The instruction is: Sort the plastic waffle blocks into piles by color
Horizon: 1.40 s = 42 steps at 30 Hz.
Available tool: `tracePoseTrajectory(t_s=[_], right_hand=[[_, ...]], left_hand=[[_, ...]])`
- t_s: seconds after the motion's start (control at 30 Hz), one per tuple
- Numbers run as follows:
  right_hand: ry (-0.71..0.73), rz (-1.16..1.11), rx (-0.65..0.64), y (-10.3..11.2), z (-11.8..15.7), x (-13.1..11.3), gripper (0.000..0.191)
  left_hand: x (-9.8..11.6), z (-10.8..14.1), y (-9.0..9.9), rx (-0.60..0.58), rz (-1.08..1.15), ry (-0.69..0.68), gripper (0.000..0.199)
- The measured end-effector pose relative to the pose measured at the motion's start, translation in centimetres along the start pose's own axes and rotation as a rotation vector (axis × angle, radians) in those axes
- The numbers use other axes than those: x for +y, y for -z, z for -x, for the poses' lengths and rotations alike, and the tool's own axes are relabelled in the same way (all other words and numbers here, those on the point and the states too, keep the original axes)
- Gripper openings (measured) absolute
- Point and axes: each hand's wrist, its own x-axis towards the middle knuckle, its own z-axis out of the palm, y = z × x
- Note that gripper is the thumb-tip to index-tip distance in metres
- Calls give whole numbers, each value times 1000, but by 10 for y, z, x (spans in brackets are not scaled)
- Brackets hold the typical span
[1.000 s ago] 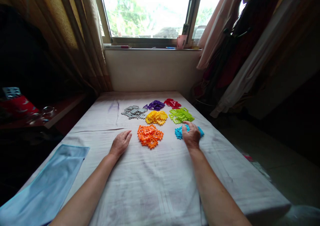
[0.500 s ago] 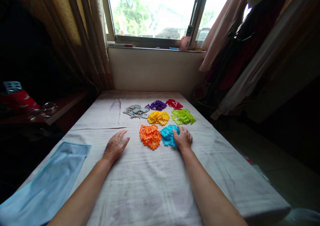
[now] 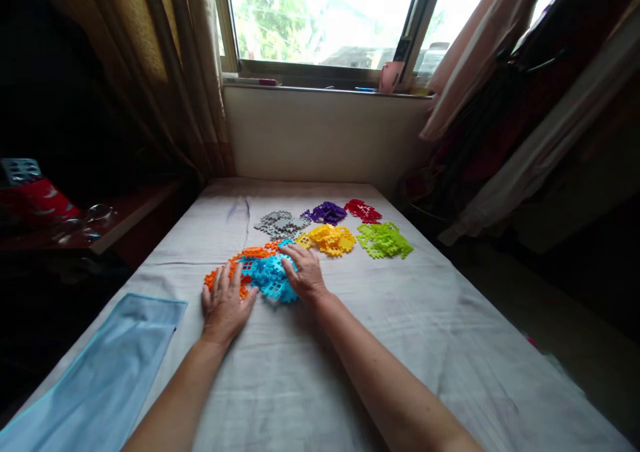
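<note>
My left hand [image 3: 224, 305] lies with its fingers spread over the left side of the orange interlocking plastic pieces [image 3: 256, 252]. Against the right side of the blue interlocking pieces [image 3: 273, 275] rests my right hand [image 3: 306, 273], its fingers stretched out and partly over them. Blue and orange pieces now touch and overlap between the two hands. Part of the orange pieces is hidden under my left fingers. Just beyond my right fingertips is the yellow pile [image 3: 334, 240], with one yellow piece close to the blue ones.
Grey [image 3: 281, 224], purple [image 3: 327, 213], red [image 3: 363, 211] and lime green pieces [image 3: 385, 241] lie in separate piles farther back. A light blue cloth [image 3: 107, 359] covers the bed-like surface's left edge. A pink cup [image 3: 390, 77] stands on the windowsill; clothes hang at right.
My right hand has moved left with the blue pieces, pushing them into the orange ones. The orange pieces have shifted left and spread. My left hand has come onto them. The view has shifted slightly.
</note>
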Motion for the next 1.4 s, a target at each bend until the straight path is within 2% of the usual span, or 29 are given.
tracePoseTrajectory(t_s=[0.07,0.13,0.27,0.33,0.37,0.47,0.57,0.7,0.87,0.93,1.0,1.07,1.1,1.17,1.2,1.23,1.3,1.33,1.4], right_hand=[[67,68,86,34,-14,33,32],[-19,171,194,77,-27,83,34],[-529,370,356,158,-44,194,44],[-704,336,252,179,-47,236,47],[-721,317,222,184,-48,250,46],[-679,242,144,176,-53,268,43],[-514,97,58,148,-59,259,44],[-284,-55,16,103,-62,223,46],[-76,-177,-25,49,-61,154,46],[49,-234,-114,41,-74,134,46],[146,-241,-127,48,-100,132,45],[75,-136,38,69,-135,154,45],[-41,-35,145,83,-152,172,46],[-401,193,307,110,-180,219,49],[-597,269,348,120,-189,244,52],[-741,297,332,128,-196,268,55],[-847,287,230,131,-202,305,57],[-832,280,176,128,-203,317,55],[-705,212,78,114,-205,325,48]], left_hand=[[-13,-7,-4,47,37,10,61],[-21,-13,-8,93,86,13,61],[-25,-25,-17,161,164,52,66],[-26,-34,-20,182,207,72,65],[-27,-39,-21,195,237,76,63],[-31,-56,-22,251,351,86,56],[-34,-71,-21,289,442,105,52],[-34,-82,-21,280,502,138,53],[-37,-81,-24,245,577,193,56],[-38,-80,-25,250,595,199,54],[-39,-79,-26,253,613,198,53],[-39,-78,-25,244,634,199,52],[-38,-78,-24,237,642,202,52],[-37,-77,-22,223,649,214,51],[-36,-77,-21,215,647,220,51],[-35,-76,-20,209,644,226,51],[-34,-75,-19,197,643,235,50],[-33,-75,-18,193,646,240,50],[-31,-74,-16,185,659,250,50]])
